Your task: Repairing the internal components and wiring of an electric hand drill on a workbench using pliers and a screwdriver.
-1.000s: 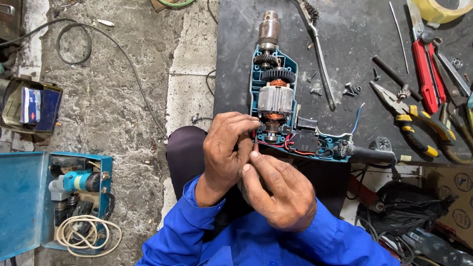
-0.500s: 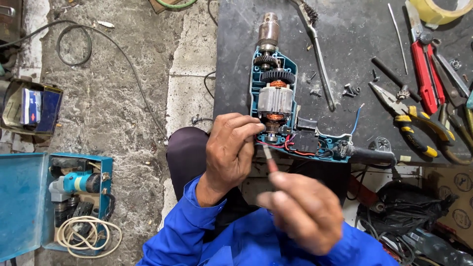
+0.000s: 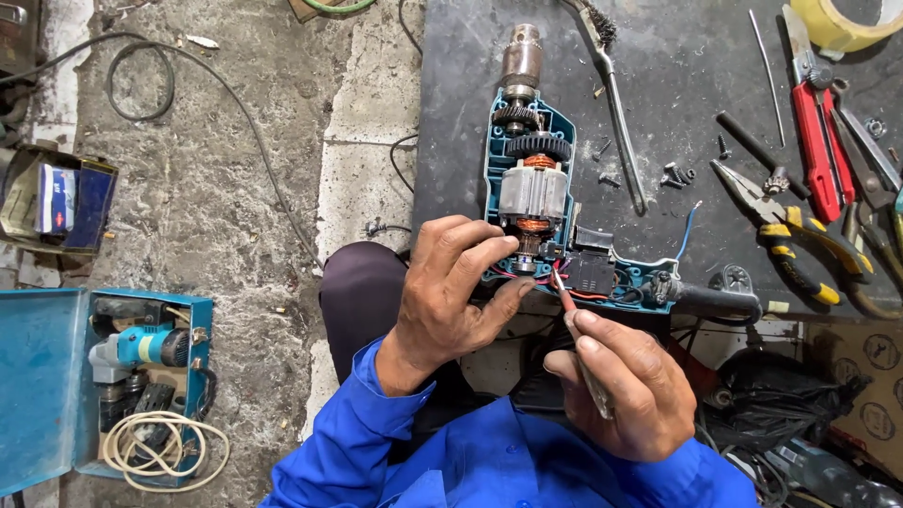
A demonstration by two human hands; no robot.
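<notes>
An opened teal power drill (image 3: 534, 179) lies on the dark workbench (image 3: 677, 56), its motor, gears and red wires exposed. My left hand (image 3: 451, 292) pinches at the drill's rear end by the motor's copper commutator. My right hand (image 3: 625, 381) grips a slim screwdriver (image 3: 572, 315) like a pen, its tip pointing into the wiring just below the motor. Both sleeves are blue.
Yellow-handled pliers (image 3: 790, 235), red-handled cutters (image 3: 816, 155), loose screws (image 3: 673, 174), a metal rod and a tape roll (image 3: 842, 23) lie on the bench's right. On the concrete floor at left sit an open blue case (image 3: 47, 386) holding another drill and a coiled cord, and a small box.
My right hand pulled back from the drill with the screwdriver raised, then brought its tip down to the wiring. The left hand stayed at the motor's rear end.
</notes>
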